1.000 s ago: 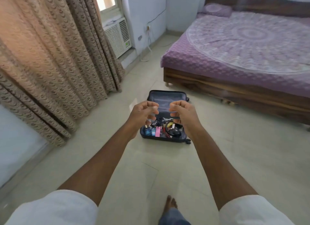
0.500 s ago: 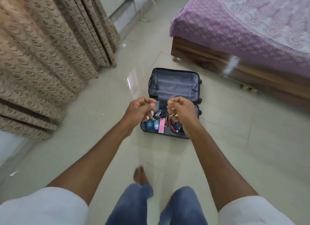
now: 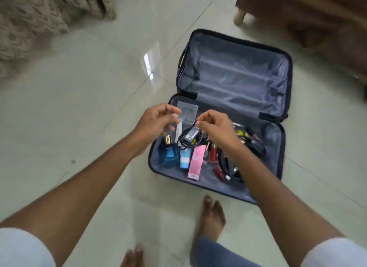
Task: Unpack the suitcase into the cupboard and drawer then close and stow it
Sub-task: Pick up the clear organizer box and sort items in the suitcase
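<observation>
A dark blue suitcase (image 3: 282,139) lies open on the tiled floor, its empty grey-lined lid (image 3: 234,71) on the far side. The near half holds a black power adapter (image 3: 190,136) with its cable, a blue perfume bottle (image 3: 168,153), a blue tube (image 3: 185,159), a pink box (image 3: 195,162), red lipsticks (image 3: 213,153), black cables (image 3: 256,145) and a clear plastic bag (image 3: 188,112). My left hand (image 3: 156,121) hovers over the suitcase's left edge with loosely curled fingers, holding nothing. My right hand (image 3: 216,127) hovers just right of the adapter, fingers also loosely curled.
A patterned curtain (image 3: 29,18) hangs at the upper left. A wooden bed frame (image 3: 307,18) with a pale leg (image 3: 240,18) stands at the upper right, close behind the suitcase. My bare feet (image 3: 212,217) stand on the glossy tiles just before the suitcase.
I have stepped closer and looked down, so the suitcase now fills the middle of the view. Both hands have lowered toward its contents and their fingers have loosened.
</observation>
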